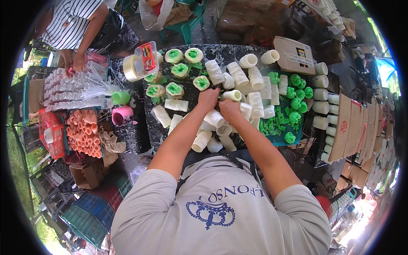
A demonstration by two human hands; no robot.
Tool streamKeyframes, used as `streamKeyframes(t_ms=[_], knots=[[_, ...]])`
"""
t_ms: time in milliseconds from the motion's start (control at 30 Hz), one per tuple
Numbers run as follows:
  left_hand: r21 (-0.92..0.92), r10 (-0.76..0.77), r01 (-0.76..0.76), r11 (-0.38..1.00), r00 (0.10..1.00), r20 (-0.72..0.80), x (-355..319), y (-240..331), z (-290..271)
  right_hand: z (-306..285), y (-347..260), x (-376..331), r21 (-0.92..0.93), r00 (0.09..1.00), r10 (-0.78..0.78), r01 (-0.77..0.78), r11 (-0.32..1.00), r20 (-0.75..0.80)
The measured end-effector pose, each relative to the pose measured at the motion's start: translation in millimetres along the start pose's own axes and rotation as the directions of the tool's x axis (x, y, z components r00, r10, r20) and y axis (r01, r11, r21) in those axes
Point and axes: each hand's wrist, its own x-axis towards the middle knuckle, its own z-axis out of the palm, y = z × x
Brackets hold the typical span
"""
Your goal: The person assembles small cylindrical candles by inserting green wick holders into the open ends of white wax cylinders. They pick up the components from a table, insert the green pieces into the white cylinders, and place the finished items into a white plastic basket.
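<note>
Both my hands are close together over the middle of a dark, wax-spotted table. My left hand (208, 98) is closed, its fingertips pinched beside the cream pieces; what they hold, if anything, is hidden. Just right of it, my right hand (229, 109) is closed against a short cream hollow cylinder (232, 95), whose open end faces right. Many cream, rippled hollow cylinders (237, 74) lie around both hands. Beyond my left hand stand several cream cups with green flower-shaped tops (201, 83).
At right, a blue-green tray (280, 139) holds green flower-like pieces (296, 104), beside rows of cream cylinders (320, 107). Tape rolls (131, 68) and a clear tub (148, 57) stand far left. Peach cylinders (83, 131) fill a left tray. Another person's hands (76, 63) work over white pieces.
</note>
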Motion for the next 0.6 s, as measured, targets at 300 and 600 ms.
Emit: streamKeyframes(t_ms=[300,600], knots=[[-0.014,0.054,-0.055,0.998,0.996,-0.065,10,-13,11,2,5,10,-0.102,0.986,-0.132,0.143,0.984,0.101],[-0.013,0.059,-0.06,0.998,0.993,-0.103,3,-8,5,13,14,9,0.013,0.989,-0.116,0.115,0.993,0.095]])
